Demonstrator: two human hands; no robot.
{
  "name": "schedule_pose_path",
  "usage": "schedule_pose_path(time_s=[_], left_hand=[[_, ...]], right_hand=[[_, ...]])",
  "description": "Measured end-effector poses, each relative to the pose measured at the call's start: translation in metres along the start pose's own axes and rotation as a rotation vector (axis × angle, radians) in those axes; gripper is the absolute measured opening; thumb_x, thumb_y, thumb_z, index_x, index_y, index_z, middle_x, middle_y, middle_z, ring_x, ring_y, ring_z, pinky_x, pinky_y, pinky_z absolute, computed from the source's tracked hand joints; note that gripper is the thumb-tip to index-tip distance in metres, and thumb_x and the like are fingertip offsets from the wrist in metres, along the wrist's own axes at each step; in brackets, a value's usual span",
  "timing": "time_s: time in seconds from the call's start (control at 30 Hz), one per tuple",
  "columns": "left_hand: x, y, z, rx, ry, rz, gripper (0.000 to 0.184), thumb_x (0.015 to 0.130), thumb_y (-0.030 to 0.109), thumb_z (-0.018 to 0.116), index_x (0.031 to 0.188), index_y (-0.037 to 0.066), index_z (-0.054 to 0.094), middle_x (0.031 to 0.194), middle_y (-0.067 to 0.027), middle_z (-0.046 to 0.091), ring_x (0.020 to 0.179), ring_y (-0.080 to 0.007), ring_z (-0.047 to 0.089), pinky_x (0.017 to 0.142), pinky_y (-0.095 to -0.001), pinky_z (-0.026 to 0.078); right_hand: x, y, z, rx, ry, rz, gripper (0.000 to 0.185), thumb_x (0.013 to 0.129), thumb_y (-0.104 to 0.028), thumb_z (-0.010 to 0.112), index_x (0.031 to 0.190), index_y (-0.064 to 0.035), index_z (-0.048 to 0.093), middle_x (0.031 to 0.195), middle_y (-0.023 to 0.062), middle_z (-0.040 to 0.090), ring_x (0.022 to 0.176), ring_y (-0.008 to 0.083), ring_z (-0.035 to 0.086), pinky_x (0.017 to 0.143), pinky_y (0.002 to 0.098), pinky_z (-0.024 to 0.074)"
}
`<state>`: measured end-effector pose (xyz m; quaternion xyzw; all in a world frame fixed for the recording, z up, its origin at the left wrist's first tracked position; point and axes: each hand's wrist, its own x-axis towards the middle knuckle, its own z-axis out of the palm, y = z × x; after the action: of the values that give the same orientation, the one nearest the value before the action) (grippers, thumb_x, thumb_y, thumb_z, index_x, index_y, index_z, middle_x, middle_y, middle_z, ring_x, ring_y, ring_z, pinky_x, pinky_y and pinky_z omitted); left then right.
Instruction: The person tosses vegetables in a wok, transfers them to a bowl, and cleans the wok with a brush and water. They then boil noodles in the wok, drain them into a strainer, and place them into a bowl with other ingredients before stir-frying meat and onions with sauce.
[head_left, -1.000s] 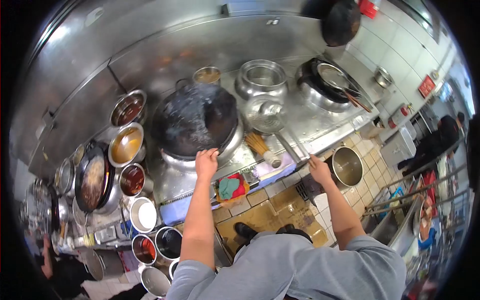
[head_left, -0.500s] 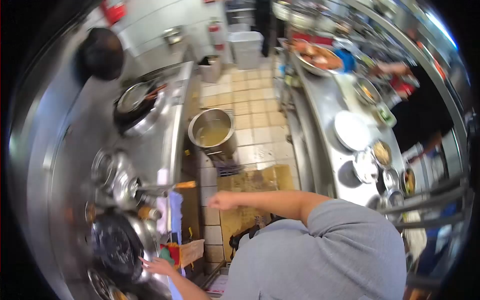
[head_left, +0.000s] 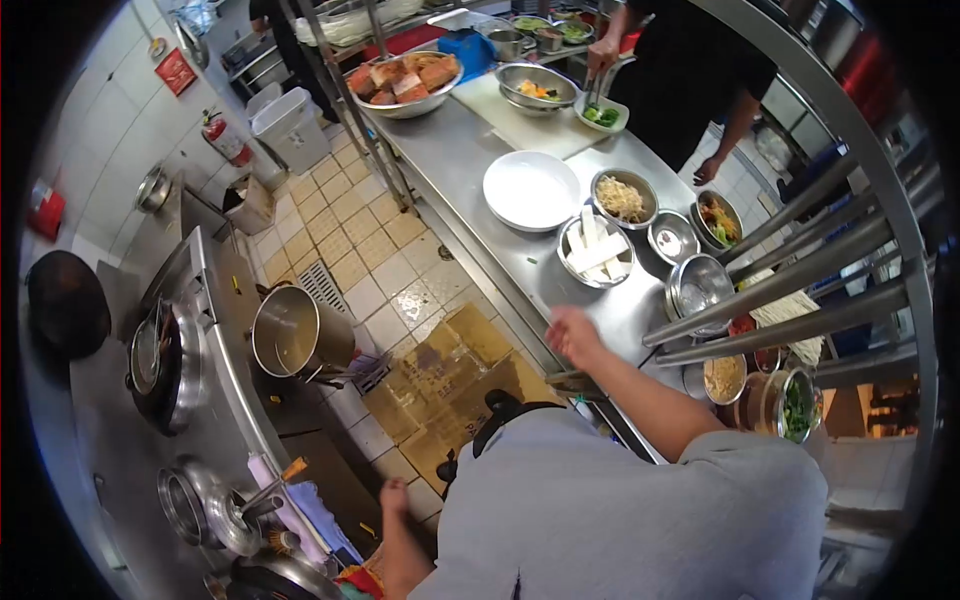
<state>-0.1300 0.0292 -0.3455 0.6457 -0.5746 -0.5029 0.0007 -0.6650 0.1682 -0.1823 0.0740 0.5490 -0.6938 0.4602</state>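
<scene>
My right hand [head_left: 574,336] is over the front edge of the steel prep table [head_left: 450,165], empty, with its fingers loosely apart. Just beyond it sits a metal bowl of white rectangular pieces [head_left: 597,250], beside a large white dish [head_left: 531,190] and a bowl of pale shredded food [head_left: 624,198]. My left hand [head_left: 395,495] hangs low between the stove and my body, its fingers curled together with nothing visible in them. To its left, a ladle and strainer [head_left: 235,520] rest on the stove counter.
A tall pot [head_left: 300,332] stands on the floor by the stove. Across the table a co-worker's hand [head_left: 602,55] holds a utensil at a white dish of greens [head_left: 603,114]. Metal rails [head_left: 790,320] cross the right side. Flattened cardboard [head_left: 455,385] covers the floor.
The view has swung right from the stove to the prep table. My left hand has come away from the wok, and my right hand has moved to the table's edge.
</scene>
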Motion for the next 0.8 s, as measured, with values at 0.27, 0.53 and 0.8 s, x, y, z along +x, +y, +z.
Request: schedule_pose_path(time_s=[0.27,0.53,0.8], left_hand=[[0.025,0.096,-0.033,-0.343,-0.020,-0.027,0.023,0.088,0.010,0.044,0.109,0.006,0.052,0.081,-0.0056,0.059,0.064,-0.0115,0.053,0.052,-0.0240,0.041],[-0.063,0.161,0.007,-0.439,-0.477,0.226,0.027,0.089,0.025,0.052,0.110,0.008,0.058,0.098,-0.0027,0.061,0.084,-0.0120,0.057,0.072,-0.0257,0.044],[-0.114,0.153,-0.085,-0.774,0.004,0.406,0.029,0.085,0.021,0.059,0.110,0.005,0.058,0.097,-0.0041,0.061,0.079,-0.0107,0.055,0.075,-0.0248,0.045]], right_hand=[[0.025,-0.054,-0.006,0.364,0.380,-0.112,0.033,0.083,-0.011,0.054,0.112,-0.0093,0.038,0.092,0.0072,0.051,0.079,0.0235,0.057,0.058,0.0369,0.0500],[-0.045,0.023,0.030,-0.170,0.137,-0.105,0.032,0.081,-0.001,0.048,0.112,-0.0052,0.042,0.097,0.0120,0.056,0.066,0.0210,0.059,0.056,0.0302,0.0527],[-0.125,0.162,0.230,-0.351,-0.552,0.315,0.024,0.084,-0.008,0.055,0.107,-0.0087,0.048,0.091,0.0059,0.060,0.065,0.0153,0.060,0.054,0.0264,0.0524]])
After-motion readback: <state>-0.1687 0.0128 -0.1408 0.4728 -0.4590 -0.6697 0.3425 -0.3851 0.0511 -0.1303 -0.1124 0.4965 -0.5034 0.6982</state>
